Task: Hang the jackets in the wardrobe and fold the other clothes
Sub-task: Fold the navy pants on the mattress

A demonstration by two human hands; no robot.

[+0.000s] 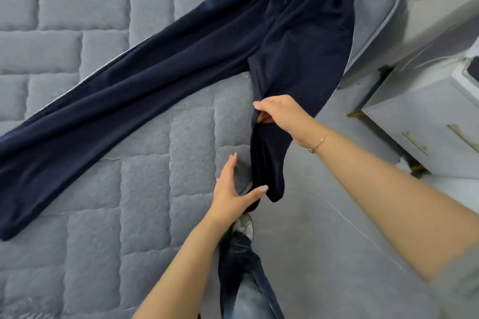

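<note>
1. The bed [108,137] carries the navy trousers [160,80], spread flat and unfolded; one leg hangs over the right edge. Folding is judged barely begun; no jackets are seen.
2. The hanging leg is pinched by the right hand [281,118].
3. Its hem is touched by the released left hand [233,189].

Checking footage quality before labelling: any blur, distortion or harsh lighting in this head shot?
Head view: soft even light, no glare; wide-angle bend curves the quilted bed lines; navy trousers too dark for fold detail; grey sleeve blurred at the corner; both hands sharp.
</note>
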